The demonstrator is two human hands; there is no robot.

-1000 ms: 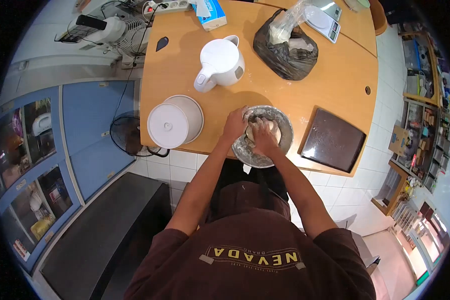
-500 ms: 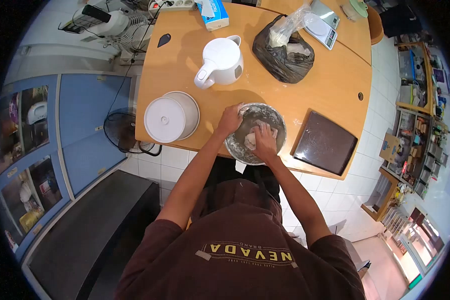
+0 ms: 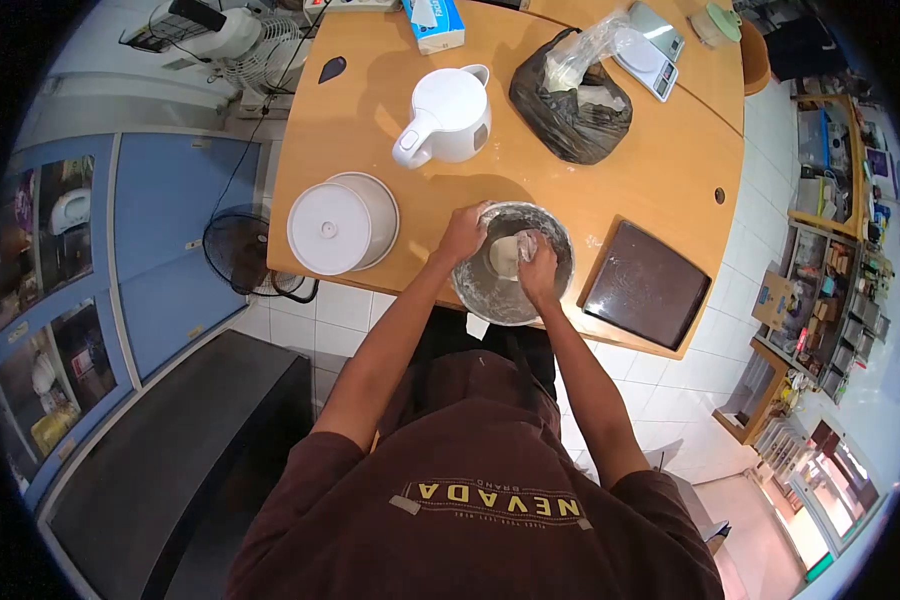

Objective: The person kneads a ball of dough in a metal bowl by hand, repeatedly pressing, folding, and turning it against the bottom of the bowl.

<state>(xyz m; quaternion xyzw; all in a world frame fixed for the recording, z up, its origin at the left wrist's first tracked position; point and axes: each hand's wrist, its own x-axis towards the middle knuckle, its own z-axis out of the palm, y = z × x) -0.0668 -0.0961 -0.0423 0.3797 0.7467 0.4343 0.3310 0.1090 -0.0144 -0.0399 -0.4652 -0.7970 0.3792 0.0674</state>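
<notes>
A round metal bowl (image 3: pixel 492 305), its inner wall smeared with flour, sits at the table's front edge. My left hand (image 3: pixel 464 236) is closed over the bowl's left rim. Inside the bowl lies a pale lump of dough (image 3: pixel 504 259). My right hand (image 3: pixel 538 266) reaches in from the right with curled fingers and grips the dough's right side. Its fingertips are partly hidden, and a whitish coating shows on the fingers.
Left of the bowl stands a white lidded container (image 3: pixel 328 228), with a white electric kettle (image 3: pixel 450 105) behind it. A dark baking tray (image 3: pixel 648 288) lies to the right. Farther back are a black plastic bag (image 3: pixel 570 125), a kitchen scale (image 3: pixel 650 62) and a tissue box (image 3: pixel 436 28).
My right hand has shifted from over the dough to its right side and its fingers have curled in. More of the dough shows. My left hand stays on the rim.
</notes>
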